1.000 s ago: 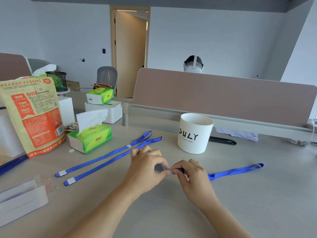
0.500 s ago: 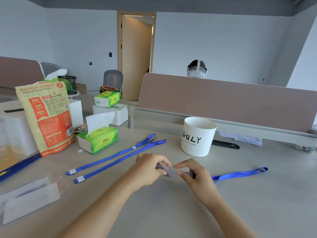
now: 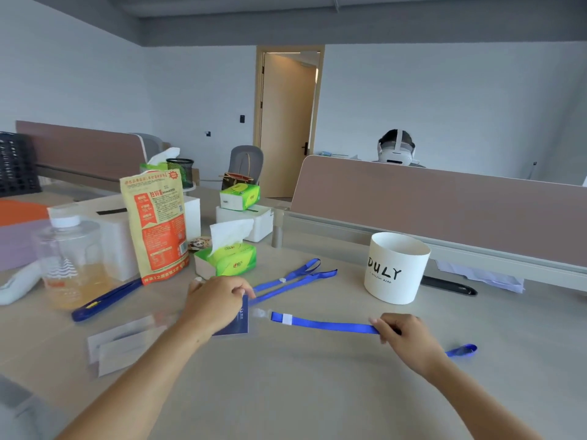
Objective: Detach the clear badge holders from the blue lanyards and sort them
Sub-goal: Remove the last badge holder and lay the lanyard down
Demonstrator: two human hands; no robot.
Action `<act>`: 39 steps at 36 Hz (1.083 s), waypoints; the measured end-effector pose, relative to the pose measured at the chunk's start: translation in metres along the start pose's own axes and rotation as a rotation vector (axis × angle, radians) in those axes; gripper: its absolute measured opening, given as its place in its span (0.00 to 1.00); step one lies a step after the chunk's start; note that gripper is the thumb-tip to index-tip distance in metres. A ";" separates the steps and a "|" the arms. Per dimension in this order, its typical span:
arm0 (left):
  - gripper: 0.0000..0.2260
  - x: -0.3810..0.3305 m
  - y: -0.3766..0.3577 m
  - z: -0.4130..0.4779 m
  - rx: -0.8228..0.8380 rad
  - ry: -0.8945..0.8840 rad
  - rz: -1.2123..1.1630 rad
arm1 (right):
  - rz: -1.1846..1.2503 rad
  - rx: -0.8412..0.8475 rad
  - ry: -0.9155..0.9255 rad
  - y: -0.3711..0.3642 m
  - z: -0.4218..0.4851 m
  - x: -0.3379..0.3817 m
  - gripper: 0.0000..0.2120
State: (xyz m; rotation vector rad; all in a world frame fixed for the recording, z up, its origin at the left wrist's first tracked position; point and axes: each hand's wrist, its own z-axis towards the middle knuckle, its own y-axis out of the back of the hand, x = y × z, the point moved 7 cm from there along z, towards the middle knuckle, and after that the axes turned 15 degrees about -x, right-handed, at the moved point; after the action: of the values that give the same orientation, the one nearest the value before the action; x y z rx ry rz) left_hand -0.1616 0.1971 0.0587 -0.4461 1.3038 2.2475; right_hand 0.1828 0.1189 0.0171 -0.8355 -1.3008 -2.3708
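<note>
My left hand [image 3: 216,301] grips a clear badge holder [image 3: 236,322] with a dark blue card inside, held just above the desk. My right hand [image 3: 403,333] pinches a blue lanyard [image 3: 330,323] that stretches left toward the holder; its white-tabbed end [image 3: 286,319] sits a small gap away from the holder's clear tab. The lanyard's loop end [image 3: 462,350] pokes out behind my right wrist. Two more blue lanyards [image 3: 295,279] lie on the desk behind my left hand. Other clear holders with white cards [image 3: 124,344] lie at the left.
A white cup marked DULY [image 3: 395,268] stands right of centre. A green tissue pack [image 3: 227,260], an orange snack bag [image 3: 157,227], a plastic bottle [image 3: 71,258] and a dark blue lanyard bundle [image 3: 104,301] crowd the left. A desk divider [image 3: 444,208] runs behind, with a person beyond it.
My hands have pulled apart: the left went left with the badge holder, the right went right along the lanyard. The camera view shifted, showing more of the desk's left side.
</note>
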 end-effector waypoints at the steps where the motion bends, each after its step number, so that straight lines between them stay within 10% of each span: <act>1: 0.18 0.010 0.004 -0.002 -0.009 0.024 0.004 | -0.008 -0.009 -0.016 0.000 0.002 -0.005 0.23; 23: 0.07 0.107 0.055 -0.068 -0.223 0.140 0.309 | -0.327 -0.036 0.448 -0.079 0.107 0.067 0.22; 39: 0.04 0.137 0.058 -0.069 -0.269 0.153 0.408 | -0.304 0.111 0.391 -0.171 0.119 0.065 0.18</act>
State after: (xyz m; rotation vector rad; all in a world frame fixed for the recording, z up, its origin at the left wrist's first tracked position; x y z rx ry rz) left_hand -0.3056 0.1472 -0.0037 -0.4891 1.2592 2.7980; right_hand 0.0837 0.3120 -0.0059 -0.1320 -1.4503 -2.4869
